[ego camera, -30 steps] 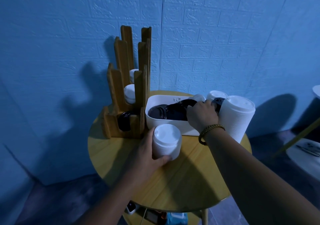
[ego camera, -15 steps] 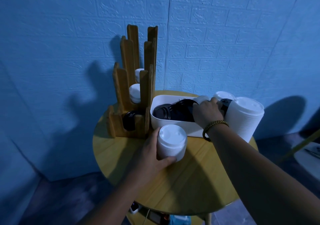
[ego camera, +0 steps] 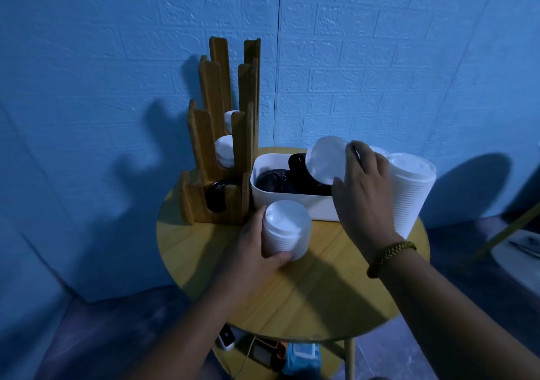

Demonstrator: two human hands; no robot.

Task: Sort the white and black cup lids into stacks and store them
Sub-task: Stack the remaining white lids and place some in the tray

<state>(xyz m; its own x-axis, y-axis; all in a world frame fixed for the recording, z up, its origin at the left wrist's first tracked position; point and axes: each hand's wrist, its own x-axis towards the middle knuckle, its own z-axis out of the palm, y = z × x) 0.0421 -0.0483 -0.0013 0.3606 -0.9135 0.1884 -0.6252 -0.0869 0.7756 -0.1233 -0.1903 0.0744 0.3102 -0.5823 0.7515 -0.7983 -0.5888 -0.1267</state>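
White lid [ego camera: 325, 159] is held tilted above the white tub [ego camera: 280, 204], pinched at its rim between thumb and fingers of the right hand [ego camera: 362, 195]. Black lids [ego camera: 277, 179] are seen loose inside the tub. A short white stack [ego camera: 287, 229] on the round table [ego camera: 306, 300] is gripped round its side by the left hand [ego camera: 251, 251], fingers curled. Risk judged: with only an edge pinch, the lid could be dropped among the black lids, or seated crooked if lowered at this tilt. A tall white stack [ego camera: 410, 195] just beside the right hand could be knocked over. The wooden rack [ego camera: 214, 134], partly filled, stands beside the tub. Nothing is seen blocking the way to the short stack.
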